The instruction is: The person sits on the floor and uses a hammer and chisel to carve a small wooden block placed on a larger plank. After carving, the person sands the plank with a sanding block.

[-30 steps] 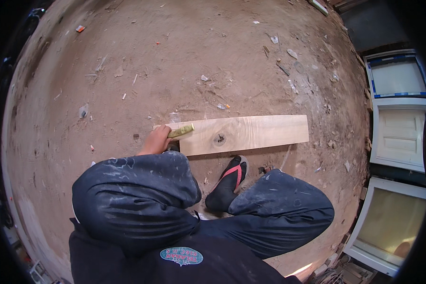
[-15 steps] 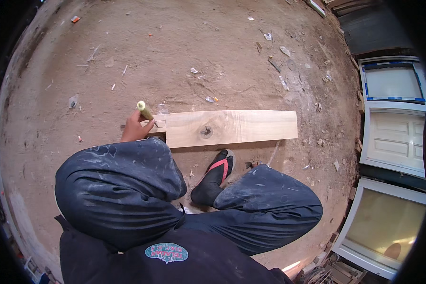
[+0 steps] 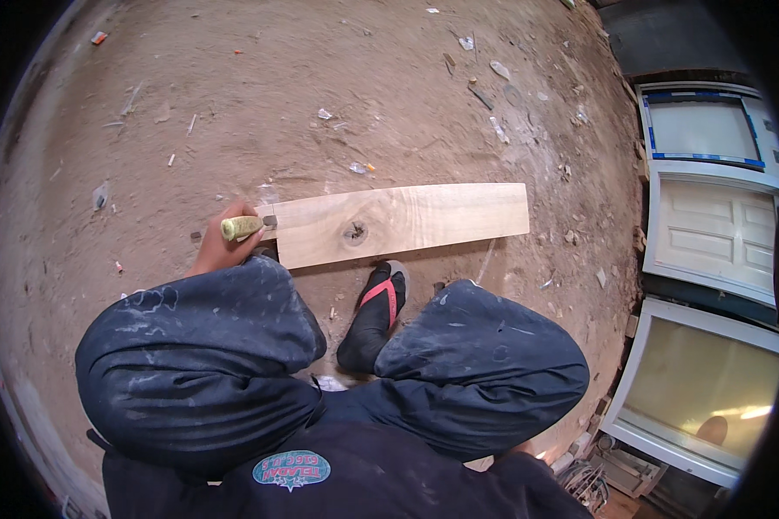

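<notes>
A pale wooden plank (image 3: 433, 208) lies crosswise in front of me, with a dark knot, pencil lines near its left end and a cutout at that end's near edge. My left hand (image 3: 221, 246) grips a yellow-handled chisel (image 3: 241, 228) over that end, its short metal blade against the lined wood. Of my right hand, at most a small bit of skin (image 3: 518, 448) shows beyond my right thigh at the lower right; its fingers are hidden.
My bent legs (image 3: 199, 337) and a sandalled, black-socked foot (image 3: 363, 337) are just below the plank. The dirt floor (image 3: 277, 112) carries scattered scraps. White framed panels (image 3: 714, 221) stand along the right edge, with wood offcuts and coiled material at lower right.
My left hand has raised the chisel from lying along the plank and tilted it, bringing the blade onto the marked end. The whole view has shifted slightly, so the scene sits higher and further left.
</notes>
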Motion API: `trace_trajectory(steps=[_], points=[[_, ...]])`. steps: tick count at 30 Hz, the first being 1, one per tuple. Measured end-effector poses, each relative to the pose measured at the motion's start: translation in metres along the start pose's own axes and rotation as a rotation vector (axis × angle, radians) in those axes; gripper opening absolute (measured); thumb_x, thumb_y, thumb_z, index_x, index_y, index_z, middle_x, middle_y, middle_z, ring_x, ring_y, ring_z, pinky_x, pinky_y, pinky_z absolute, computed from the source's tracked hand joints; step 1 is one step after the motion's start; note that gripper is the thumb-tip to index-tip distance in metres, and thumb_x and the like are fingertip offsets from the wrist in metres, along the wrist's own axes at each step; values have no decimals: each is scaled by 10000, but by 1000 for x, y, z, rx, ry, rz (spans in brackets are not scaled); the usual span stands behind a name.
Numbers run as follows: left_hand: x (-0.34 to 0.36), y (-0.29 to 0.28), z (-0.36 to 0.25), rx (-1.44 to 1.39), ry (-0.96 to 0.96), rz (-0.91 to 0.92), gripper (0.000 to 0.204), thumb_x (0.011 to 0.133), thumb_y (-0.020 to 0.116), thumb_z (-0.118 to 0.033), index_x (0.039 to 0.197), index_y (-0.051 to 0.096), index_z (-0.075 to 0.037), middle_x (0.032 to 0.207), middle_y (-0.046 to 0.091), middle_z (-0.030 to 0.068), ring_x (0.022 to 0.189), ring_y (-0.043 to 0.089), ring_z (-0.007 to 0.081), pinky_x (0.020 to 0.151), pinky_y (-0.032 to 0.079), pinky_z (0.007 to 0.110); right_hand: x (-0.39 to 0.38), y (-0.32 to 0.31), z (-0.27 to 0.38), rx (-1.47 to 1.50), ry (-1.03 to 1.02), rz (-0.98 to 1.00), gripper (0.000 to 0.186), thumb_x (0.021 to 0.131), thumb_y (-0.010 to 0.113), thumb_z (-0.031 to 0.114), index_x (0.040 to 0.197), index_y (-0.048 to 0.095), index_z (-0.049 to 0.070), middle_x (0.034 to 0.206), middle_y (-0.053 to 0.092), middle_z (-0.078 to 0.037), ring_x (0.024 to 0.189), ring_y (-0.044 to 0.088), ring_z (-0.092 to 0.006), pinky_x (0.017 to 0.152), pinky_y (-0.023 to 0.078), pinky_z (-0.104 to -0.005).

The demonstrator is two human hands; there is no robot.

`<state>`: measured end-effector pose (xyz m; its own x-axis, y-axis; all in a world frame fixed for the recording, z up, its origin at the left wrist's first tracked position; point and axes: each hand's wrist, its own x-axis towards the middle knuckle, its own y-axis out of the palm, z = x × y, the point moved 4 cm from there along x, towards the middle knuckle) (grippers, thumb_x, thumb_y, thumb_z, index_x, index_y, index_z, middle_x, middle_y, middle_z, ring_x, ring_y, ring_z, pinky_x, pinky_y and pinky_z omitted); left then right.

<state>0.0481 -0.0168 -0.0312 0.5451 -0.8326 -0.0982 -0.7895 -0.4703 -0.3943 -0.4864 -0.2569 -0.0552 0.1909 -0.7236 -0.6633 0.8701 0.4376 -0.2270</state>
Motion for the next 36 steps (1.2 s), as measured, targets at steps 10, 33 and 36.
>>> trace_trajectory(steps=[10, 33, 36], points=[[-7, -1, -13, 5, 2, 39, 185, 894, 742, -55, 1006, 598, -28, 886, 637, 89, 828, 611, 173, 767, 483, 315, 29, 33, 49, 208, -124, 88, 392, 1022, 563, 378, 1109, 612, -1, 1043, 645, -172, 906, 620, -256, 786, 524, -429], [-1, -21, 36, 306, -287, -146, 252, 889, 517, -108, 1110, 531, 13, 910, 656, 255, 907, 662, 428, 805, 502, 469, 58, -19, -52, -552, -81, 39, 282, 973, 686, 318, 981, 630, 41, 895, 654, -77, 828, 638, -265, 713, 508, -427], [-6, -38, 66, 496, -401, -253, 298, 912, 489, -166, 1159, 470, 0, 945, 650, 318, 961, 624, 533, 816, 474, 569, 57, 2, -17, -899, -590, -236, 335, 926, 723, 291, 1104, 592, 40, 1047, 624, -148, 927, 641, -396, 758, 515, -485]])
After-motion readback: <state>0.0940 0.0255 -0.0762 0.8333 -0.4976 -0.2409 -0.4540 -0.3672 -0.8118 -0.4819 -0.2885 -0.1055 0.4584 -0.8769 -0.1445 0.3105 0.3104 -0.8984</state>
